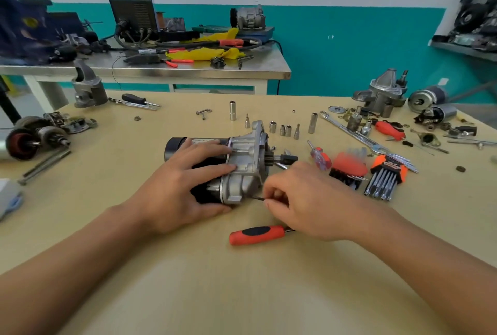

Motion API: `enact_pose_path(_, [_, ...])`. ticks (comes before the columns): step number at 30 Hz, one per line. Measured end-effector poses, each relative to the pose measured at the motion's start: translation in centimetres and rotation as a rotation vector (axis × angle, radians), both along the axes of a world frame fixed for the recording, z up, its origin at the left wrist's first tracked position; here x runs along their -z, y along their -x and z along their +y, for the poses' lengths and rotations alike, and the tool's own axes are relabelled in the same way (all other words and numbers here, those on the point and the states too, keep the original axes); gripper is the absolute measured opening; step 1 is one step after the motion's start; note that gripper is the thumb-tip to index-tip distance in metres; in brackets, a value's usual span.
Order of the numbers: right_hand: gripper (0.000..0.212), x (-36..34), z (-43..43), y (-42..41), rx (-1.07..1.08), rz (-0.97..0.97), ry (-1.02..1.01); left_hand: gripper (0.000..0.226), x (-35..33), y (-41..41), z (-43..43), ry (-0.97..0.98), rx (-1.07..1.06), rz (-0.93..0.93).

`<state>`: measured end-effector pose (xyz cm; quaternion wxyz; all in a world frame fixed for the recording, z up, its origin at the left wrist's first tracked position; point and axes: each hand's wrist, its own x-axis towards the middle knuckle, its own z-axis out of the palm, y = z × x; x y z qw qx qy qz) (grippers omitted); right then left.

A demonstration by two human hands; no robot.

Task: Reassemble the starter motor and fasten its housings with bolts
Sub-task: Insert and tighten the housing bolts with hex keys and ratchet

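Right now both forearms reach in from six o'clock, bare and low over the tan table (242,294). The left hand (188,184) lies palm-down on the starter motor (242,162), which rests on its side at the table's centre. Its fingers are straight and slightly spread across the black body onto the silver housing, with the thumb along the near side. The right hand (304,200) comes in from four o'clock of the motor, fingers curled, thumb and forefinger pinching a slim dark bolt (256,198) that enters the housing's lower lug. An orange-handled screwdriver (256,234) lies at five o'clock, partly under that hand. Sockets (285,130) stand at one o'clock and hex key sets (384,176) lie at three.
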<state>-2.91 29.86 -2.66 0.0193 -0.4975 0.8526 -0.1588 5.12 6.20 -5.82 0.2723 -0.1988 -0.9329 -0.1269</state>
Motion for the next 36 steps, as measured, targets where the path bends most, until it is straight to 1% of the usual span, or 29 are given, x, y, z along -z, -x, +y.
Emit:
enact_pose_path(2, [0.020, -0.3, -0.3, 0.2, -0.005, 0.042, -0.019, 0.060, 0.2, 0.2, 0.0, 0.011, 0.005, -0.001])
enact_pose_path(5, [0.020, -0.5, -0.4, 0.2, -0.005, 0.035, -0.025, 0.060, 0.4, 0.3, -0.3, 0.016, 0.012, 0.022])
enact_pose_path(11, [0.021, 0.0, -0.4, 0.1, -0.017, 0.085, -0.055, 0.060, 0.5, 0.4, -0.2, 0.013, 0.003, 0.036])
enact_pose_path(16, [0.020, 0.1, -0.4, 0.2, -0.021, 0.092, -0.015, 0.062, 0.4, 0.3, -0.2, 0.019, -0.003, 0.028])
enact_pose_path(19, [0.019, 0.2, -0.4, 0.3, -0.017, 0.096, 0.000, 0.062, 0.6, 0.5, -0.2, 0.048, -0.003, 0.052])
enact_pose_path(22, [0.017, 0.2, -0.2, 0.6, -0.018, 0.077, 0.066, 0.060, 0.8, 0.7, -0.1, 0.079, 0.003, 0.089])
enact_pose_path(24, [0.014, 0.4, 0.0, 0.8, -0.013, 0.027, 0.142, 0.060, 0.8, 0.8, 0.0, 0.097, -0.008, 0.103])
enact_pose_path(27, [0.009, 1.0, 0.4, 1.1, 0.027, -0.104, 0.279, 0.061, 0.9, 0.9, 0.1, 0.102, -0.028, 0.101])
enact_pose_path(32, [0.007, 2.1, 0.3, 1.5, 0.114, -0.277, 0.430, 0.062, 0.9, 0.9, 0.6, 0.034, -0.018, 0.045])
enact_pose_path(36, [0.007, 2.0, 0.2, 1.6, 0.160, -0.566, 0.568, 0.062, 0.3, 1.0, 0.7, 0.005, -0.021, 0.021])
